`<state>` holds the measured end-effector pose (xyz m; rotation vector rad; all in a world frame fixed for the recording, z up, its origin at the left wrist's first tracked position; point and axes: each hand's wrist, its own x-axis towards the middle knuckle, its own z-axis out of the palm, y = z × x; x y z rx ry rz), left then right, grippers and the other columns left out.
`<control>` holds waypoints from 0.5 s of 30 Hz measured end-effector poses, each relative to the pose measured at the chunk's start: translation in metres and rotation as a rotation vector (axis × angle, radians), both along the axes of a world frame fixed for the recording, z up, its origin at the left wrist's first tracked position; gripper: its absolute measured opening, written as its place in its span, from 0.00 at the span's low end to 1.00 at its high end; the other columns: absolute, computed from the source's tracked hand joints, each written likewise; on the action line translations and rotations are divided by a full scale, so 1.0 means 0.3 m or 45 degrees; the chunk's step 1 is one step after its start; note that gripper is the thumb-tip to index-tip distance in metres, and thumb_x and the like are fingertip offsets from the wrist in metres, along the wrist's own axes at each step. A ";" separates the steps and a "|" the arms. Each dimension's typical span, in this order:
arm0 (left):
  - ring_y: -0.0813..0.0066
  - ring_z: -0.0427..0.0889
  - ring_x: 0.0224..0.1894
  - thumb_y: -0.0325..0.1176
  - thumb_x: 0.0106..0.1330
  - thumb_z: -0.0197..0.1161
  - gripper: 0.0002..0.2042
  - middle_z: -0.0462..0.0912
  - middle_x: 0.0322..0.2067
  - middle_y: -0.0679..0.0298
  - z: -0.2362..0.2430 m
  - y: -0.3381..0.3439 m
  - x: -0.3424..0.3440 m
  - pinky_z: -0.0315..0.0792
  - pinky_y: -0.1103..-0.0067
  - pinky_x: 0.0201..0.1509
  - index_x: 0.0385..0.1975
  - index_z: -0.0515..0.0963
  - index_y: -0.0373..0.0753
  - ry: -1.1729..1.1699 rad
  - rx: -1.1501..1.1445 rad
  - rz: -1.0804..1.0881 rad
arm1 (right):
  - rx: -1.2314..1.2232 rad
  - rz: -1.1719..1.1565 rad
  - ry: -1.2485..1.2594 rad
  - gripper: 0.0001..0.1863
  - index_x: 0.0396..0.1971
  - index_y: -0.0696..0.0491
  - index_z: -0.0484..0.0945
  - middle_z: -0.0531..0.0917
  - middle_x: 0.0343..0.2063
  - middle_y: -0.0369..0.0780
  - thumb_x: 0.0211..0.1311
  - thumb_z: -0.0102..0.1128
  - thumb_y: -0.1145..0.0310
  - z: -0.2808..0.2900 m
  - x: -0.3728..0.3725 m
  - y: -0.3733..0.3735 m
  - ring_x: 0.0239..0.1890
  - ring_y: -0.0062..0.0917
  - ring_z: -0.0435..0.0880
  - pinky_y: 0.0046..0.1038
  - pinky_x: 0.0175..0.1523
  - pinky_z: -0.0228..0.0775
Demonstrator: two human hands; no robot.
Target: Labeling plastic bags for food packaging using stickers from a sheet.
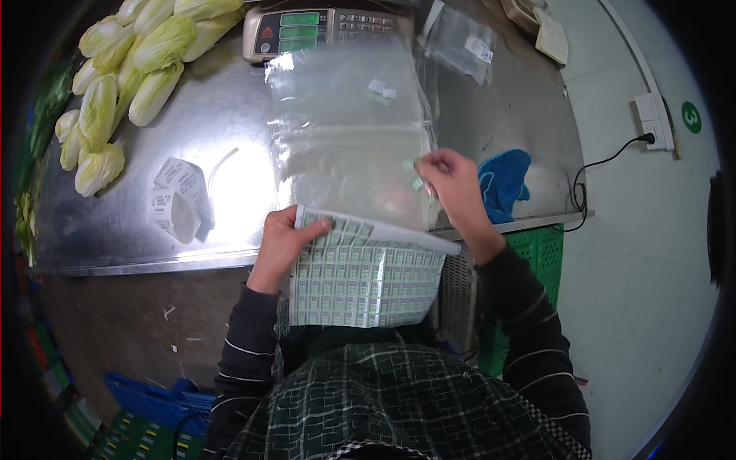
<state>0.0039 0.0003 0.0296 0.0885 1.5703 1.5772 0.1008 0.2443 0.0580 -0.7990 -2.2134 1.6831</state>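
Observation:
A sheet of small green-and-white stickers (360, 280) hangs over the table's front edge, its upper left corner pinched between the thumb and fingers of my left hand (285, 244). My right hand (452, 180) is raised above the right side of a stack of clear plastic bags (345, 153). Its fingers are pinched together, with small green-and-white stickers (418, 183) at their tips. On the upper part of the bags lie a few small white labels (381, 90).
Napa cabbages (100, 111) are heaped at the far left. A scale (330, 27) stands behind the bags. A curled label strip (178, 201) rests on the metal table (138, 241), and a blue cloth (504, 182) lies at the right edge. Green crates (540, 261) stand below.

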 end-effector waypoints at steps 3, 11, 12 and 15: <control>0.76 0.81 0.37 0.27 0.55 0.67 0.08 0.83 0.37 0.60 -0.024 0.032 0.008 0.75 0.79 0.41 0.32 0.80 0.31 0.259 0.051 -0.364 | -0.038 0.005 -0.193 0.16 0.26 0.62 0.77 0.80 0.23 0.45 0.53 0.65 0.62 -0.154 -0.085 0.082 0.25 0.34 0.81 0.29 0.30 0.72; 0.68 0.78 0.48 0.28 0.53 0.69 0.12 0.82 0.41 0.58 -0.011 0.013 0.039 0.68 0.75 0.55 0.38 0.80 0.33 0.407 -0.099 -0.420 | 0.843 0.748 -0.509 0.20 0.26 0.57 0.78 0.80 0.19 0.46 0.49 0.67 0.53 -0.162 0.008 -0.047 0.22 0.38 0.80 0.35 0.31 0.69; 0.69 0.79 0.46 0.28 0.53 0.69 0.12 0.82 0.41 0.59 0.007 0.008 0.060 0.69 0.75 0.54 0.37 0.80 0.34 0.460 -0.009 -0.535 | 0.851 0.741 -0.509 0.20 0.26 0.57 0.78 0.80 0.19 0.46 0.49 0.67 0.53 -0.167 0.002 -0.024 0.22 0.38 0.80 0.35 0.31 0.69; 0.70 0.80 0.44 0.27 0.52 0.69 0.12 0.81 0.41 0.61 0.043 0.017 0.093 0.70 0.77 0.53 0.37 0.80 0.34 0.659 0.199 -0.752 | 0.392 0.587 -0.465 0.17 0.27 0.57 0.79 0.81 0.19 0.43 0.52 0.65 0.56 -0.170 -0.010 0.016 0.20 0.33 0.79 0.32 0.30 0.68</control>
